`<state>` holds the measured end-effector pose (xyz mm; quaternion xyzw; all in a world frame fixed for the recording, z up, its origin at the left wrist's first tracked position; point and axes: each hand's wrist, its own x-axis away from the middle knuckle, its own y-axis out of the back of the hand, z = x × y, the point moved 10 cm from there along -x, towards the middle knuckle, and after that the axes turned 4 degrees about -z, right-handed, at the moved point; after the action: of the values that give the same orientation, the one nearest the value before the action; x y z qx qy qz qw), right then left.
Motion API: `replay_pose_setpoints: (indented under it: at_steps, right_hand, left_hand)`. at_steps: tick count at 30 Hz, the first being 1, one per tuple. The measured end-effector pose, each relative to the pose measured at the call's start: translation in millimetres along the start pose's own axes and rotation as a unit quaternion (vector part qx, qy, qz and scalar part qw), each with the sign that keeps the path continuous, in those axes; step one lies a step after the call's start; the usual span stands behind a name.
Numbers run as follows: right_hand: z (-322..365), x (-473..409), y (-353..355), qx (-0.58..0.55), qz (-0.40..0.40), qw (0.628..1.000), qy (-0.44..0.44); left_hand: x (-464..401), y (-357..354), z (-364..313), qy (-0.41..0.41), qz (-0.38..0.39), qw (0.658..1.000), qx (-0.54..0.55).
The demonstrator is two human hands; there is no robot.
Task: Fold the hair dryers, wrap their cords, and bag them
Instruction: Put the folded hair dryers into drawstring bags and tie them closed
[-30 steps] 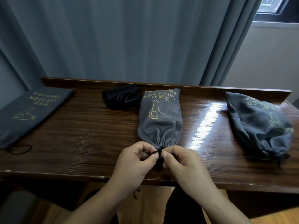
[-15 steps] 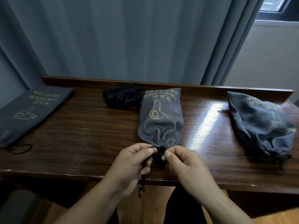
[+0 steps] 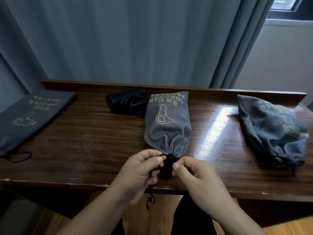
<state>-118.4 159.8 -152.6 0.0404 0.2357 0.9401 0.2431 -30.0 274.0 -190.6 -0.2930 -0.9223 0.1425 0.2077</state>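
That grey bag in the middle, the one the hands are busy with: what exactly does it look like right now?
The middle bag is a soft grey cloth pouch, bulging as if full, lying flat on the wooden table. Yellow print shows a hair dryer outline and the words HAIR DRIER. Its mouth faces the person and is gathered tight into pleats by a black drawstring. The left hand and right hand both pinch that string at the mouth; a loose end dangles below the table edge. Its far end lies by a black hair dryer.

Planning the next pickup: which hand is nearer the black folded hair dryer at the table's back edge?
Left. The left hand sits in front of the black folded hair dryer; the right hand is farther right.
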Motion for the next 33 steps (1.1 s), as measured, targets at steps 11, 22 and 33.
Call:
replay_pose_setpoints:
  at_steps: [11,22,33]
  right_hand:
    - [9.7,-5.6,-2.1,0.025,0.021,0.999,0.036]
    - [11.2,-4.9,1.5,0.105,-0.007,0.991,0.077]
    - [16.3,-2.2,13.7,0.106,-0.088,0.983,0.125]
  left_hand:
    - [-3.5,0.6,2.2,-0.026,0.018,0.993,-0.111]
    - [-7.2,1.8,-1.6,-0.058,0.007,0.977,-0.206]
    - [3.4,-2.6,-26.3,-0.152,-0.012,0.951,-0.267]
